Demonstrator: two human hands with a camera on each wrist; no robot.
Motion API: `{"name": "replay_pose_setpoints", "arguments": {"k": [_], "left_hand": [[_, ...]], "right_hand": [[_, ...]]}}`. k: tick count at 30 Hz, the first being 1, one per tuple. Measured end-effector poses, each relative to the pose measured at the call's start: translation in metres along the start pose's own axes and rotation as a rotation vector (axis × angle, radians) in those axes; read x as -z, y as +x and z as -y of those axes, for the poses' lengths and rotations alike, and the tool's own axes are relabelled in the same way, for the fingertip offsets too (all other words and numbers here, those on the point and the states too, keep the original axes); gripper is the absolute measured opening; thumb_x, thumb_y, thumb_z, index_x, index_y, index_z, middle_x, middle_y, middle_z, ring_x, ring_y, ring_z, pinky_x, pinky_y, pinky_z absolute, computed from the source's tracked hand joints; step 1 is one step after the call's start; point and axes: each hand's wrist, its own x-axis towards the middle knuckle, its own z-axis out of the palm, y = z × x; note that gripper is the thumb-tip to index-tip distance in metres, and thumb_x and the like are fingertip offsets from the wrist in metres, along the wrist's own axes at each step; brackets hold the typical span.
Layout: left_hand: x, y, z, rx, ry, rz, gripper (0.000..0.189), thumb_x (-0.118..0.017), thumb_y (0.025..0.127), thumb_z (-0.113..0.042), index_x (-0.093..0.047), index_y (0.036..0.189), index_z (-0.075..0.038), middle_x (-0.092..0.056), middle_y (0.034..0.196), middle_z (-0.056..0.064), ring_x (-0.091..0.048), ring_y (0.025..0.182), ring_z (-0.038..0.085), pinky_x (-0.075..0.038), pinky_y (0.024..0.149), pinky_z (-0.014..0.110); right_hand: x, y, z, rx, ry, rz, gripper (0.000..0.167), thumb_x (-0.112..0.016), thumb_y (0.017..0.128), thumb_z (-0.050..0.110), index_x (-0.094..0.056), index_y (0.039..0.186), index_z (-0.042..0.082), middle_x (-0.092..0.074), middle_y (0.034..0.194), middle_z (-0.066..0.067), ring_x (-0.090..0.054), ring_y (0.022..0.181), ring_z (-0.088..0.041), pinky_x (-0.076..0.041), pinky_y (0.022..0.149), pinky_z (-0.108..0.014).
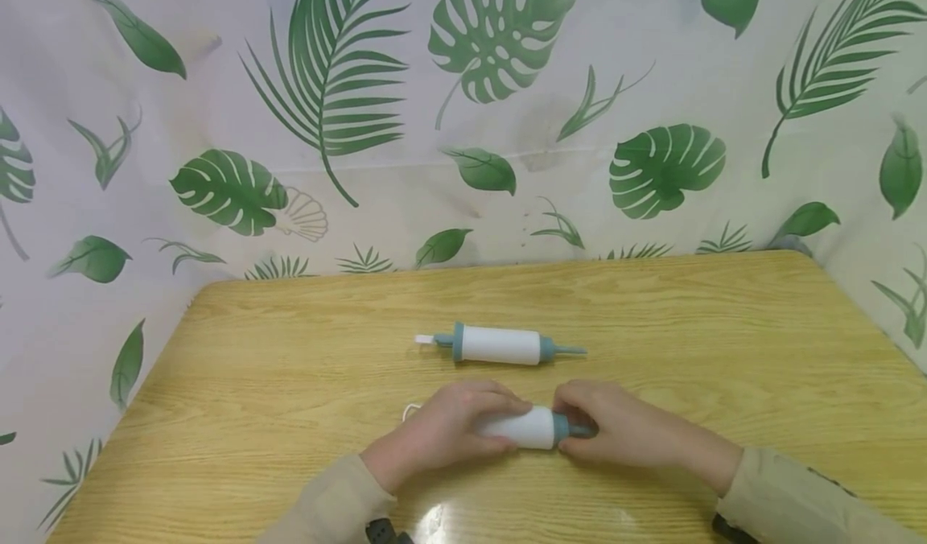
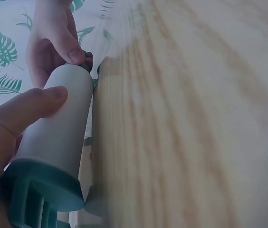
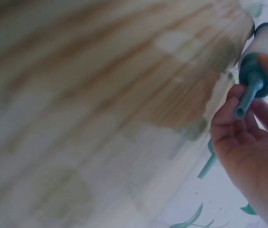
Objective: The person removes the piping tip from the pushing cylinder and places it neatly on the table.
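A balloon pump (image 1: 534, 429) with a white barrel and teal ends lies sideways low over the table, held between both hands. My left hand (image 1: 452, 425) grips its barrel, the thumb lying along the white side in the left wrist view. The teal flange (image 2: 43, 185) with its slotted handle end is near that hand. On the nozzle end, my right hand (image 1: 626, 427) pinches the teal cap (image 3: 256, 76) with thumb and fingers. The hollow nozzle tip (image 3: 241, 111) sticks out past those fingers. Part of the barrel is hidden behind my left hand.
A second, similar balloon pump (image 1: 500, 344) lies farther back on the wooden table (image 1: 253, 367), nozzle to the right. A white loop (image 1: 409, 410) shows beside my left wrist. Leaf-printed cloth (image 1: 391, 190) hangs behind the table and at both sides.
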Motion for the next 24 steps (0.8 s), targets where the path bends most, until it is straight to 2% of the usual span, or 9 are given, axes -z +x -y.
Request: {"name": "replay_pose_setpoints", "arguments": {"k": [4, 8, 13, 24], "left_hand": [[-0.0016, -0.002, -0.0002, -0.008, 0.01, -0.012, 0.046, -0.08, 0.078, -0.023, -0.066, 0.121, -0.012, -0.064, 0.118, 0.0, -0.057, 0.108, 0.009, -0.04, 0.096, 0.017], [-0.0018, -0.0035, 0.0, 0.008, 0.028, 0.007, 0.052, -0.082, 0.075, -0.022, -0.064, 0.123, -0.012, -0.063, 0.118, 0.001, -0.057, 0.107, 0.01, -0.041, 0.095, 0.018], [-0.0004, -0.0045, -0.0006, 0.036, 0.003, 0.001, 0.052, -0.082, 0.075, -0.02, -0.064, 0.123, -0.013, -0.064, 0.116, -0.001, -0.057, 0.106, 0.009, -0.043, 0.092, 0.018], [0.0079, 0.0001, -0.0051, 0.062, -0.053, -0.024, 0.05, -0.084, 0.071, -0.015, -0.067, 0.118, -0.013, -0.067, 0.114, -0.002, -0.059, 0.102, 0.007, -0.045, 0.088, 0.018]], "right_hand": [[-0.0004, -0.0022, 0.0003, -0.039, 0.048, 0.041, 0.023, -0.069, 0.087, 0.031, -0.057, 0.102, 0.018, -0.055, 0.087, 0.011, -0.051, 0.077, -0.006, -0.047, 0.066, -0.025], [-0.0003, -0.0035, 0.001, -0.051, 0.045, 0.048, 0.029, -0.065, 0.089, 0.04, -0.059, 0.106, 0.017, -0.057, 0.093, 0.011, -0.052, 0.082, -0.007, -0.047, 0.07, -0.027], [-0.0012, -0.002, 0.0002, 0.015, 0.05, 0.014, 0.023, -0.064, 0.09, 0.039, -0.06, 0.101, 0.019, -0.058, 0.09, 0.014, -0.053, 0.079, -0.004, -0.048, 0.068, -0.025], [0.0046, -0.0032, 0.005, 0.121, 0.013, -0.068, 0.024, -0.067, 0.088, 0.036, -0.061, 0.099, 0.016, -0.059, 0.089, 0.013, -0.05, 0.074, -0.002, -0.046, 0.062, -0.023]]}}
